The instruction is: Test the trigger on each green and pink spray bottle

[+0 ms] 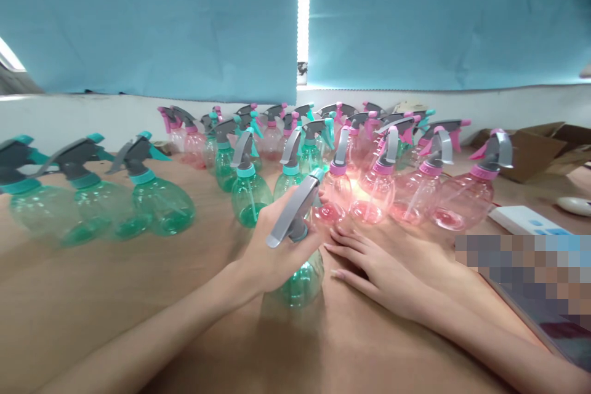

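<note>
My left hand (272, 252) is wrapped round the neck of a green spray bottle (301, 283) with a grey trigger head, near the middle of the table. The fingers on its far side are partly hidden by the bottle's head. My right hand (369, 261) lies with fingers stretched out on the tabletop, just right of that bottle, holding nothing. Close beyond my right fingertips stands a pink spray bottle (333, 194). Behind my left hand is another green spray bottle (249, 197), upright, with a turquoise collar.
Several green bottles (164, 203) stand at the left. More pink bottles (464, 197) line the right, with mixed rows behind. A cardboard box (530, 151), a white box (526, 220) and a white mouse-shaped object (575, 205) lie at the right. Blue blinds (148, 24) hang behind.
</note>
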Motion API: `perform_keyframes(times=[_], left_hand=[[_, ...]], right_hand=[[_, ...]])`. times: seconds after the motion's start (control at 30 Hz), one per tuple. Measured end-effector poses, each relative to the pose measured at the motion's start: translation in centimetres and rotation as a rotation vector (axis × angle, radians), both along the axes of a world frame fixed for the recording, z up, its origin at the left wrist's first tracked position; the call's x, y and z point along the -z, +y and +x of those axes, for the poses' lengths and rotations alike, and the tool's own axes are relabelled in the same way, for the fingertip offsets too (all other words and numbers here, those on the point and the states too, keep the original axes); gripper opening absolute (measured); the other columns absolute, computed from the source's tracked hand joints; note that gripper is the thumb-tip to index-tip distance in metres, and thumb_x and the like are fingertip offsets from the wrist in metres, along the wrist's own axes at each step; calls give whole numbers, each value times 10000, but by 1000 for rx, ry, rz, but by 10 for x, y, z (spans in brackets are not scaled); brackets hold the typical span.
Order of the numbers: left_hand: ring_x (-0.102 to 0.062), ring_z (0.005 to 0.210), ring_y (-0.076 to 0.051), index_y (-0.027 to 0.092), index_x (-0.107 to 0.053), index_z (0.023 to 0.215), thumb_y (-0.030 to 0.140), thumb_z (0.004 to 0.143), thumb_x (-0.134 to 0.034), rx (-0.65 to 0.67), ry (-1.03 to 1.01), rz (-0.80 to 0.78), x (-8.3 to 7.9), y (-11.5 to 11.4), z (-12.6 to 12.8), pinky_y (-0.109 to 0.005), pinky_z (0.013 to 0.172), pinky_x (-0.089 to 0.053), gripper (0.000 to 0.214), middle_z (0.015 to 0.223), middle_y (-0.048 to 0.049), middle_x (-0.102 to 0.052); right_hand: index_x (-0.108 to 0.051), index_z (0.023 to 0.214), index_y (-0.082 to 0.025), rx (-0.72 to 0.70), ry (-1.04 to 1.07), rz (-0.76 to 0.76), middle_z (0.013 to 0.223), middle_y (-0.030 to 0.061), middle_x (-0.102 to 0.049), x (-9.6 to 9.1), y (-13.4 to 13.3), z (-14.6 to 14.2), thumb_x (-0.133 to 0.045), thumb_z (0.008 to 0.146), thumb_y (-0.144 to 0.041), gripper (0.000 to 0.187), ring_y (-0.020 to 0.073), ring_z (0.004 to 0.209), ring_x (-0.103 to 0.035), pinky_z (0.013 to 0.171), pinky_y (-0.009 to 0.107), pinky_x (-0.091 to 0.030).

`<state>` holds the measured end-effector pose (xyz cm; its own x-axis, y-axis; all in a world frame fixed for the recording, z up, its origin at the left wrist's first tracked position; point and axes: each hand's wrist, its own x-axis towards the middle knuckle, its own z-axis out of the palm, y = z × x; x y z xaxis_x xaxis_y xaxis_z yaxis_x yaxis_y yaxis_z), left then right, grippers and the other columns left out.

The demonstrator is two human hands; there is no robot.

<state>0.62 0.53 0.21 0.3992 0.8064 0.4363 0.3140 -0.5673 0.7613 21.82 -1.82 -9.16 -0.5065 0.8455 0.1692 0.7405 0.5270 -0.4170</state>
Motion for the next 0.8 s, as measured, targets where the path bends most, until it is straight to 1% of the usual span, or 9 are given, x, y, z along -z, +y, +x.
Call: perform_keyframes(times=[0.13, 0.23, 0.37, 0.57, 0.67, 0.8], left_hand=[[-486, 539, -107, 211, -440, 787, 169, 704, -510, -1, -6, -14, -5, -1, 0, -258, 492, -363, 117, 711, 27, -555], [-433, 504, -95, 220, -399, 714, 153, 686, -518, -24, 0, 8, -5, -1, 0, -258, 481, -358, 139, 645, 45, -512], [-418, 511, -100, 220, -427, 711, 147, 683, -528, -47, 10, 35, -3, 0, -1, -254, 472, -338, 128, 610, 50, -466], [-441, 548, -114, 207, -524, 801, 154, 696, -501, -46, 44, 23, -6, -2, -1, -269, 529, -365, 120, 648, 41, -485], [-431, 545, -115, 207, -525, 797, 168, 716, -506, -57, 49, 14, -7, -3, -1, -268, 526, -364, 92, 643, 41, -476], [-458, 547, -125, 222, -465, 728, 172, 703, -522, -88, 48, 51, -7, -2, -1, -268, 519, -363, 81, 625, 41, -465]], right_hand=[[-547, 1382, -195, 2, -2, -5, 1495, 117, -452, -1, -1, 0, -462, 982, -484, 501, 316, 1411, -356, 1131, 563, -329], [-555, 1375, -190, 0, 3, -1, 1481, 121, -470, -2, -1, -1, -463, 981, -486, 502, 324, 1401, -373, 1120, 569, -346], [-567, 1365, -214, 5, 19, 17, 1459, 112, -502, -2, -1, -1, -479, 977, -475, 476, 322, 1392, -388, 1115, 564, -357], [-566, 1364, -177, -8, -8, 28, 1463, 127, -495, -2, 0, -1, -465, 981, -483, 501, 326, 1397, -379, 1124, 554, -350], [-566, 1364, -181, -11, 0, 31, 1458, 129, -500, -1, 0, -1, -475, 979, -475, 493, 327, 1391, -387, 1117, 558, -359], [-569, 1363, -206, -6, 3, 40, 1453, 111, -511, -1, 0, -1, -483, 977, -469, 475, 315, 1394, -386, 1124, 544, -353]])
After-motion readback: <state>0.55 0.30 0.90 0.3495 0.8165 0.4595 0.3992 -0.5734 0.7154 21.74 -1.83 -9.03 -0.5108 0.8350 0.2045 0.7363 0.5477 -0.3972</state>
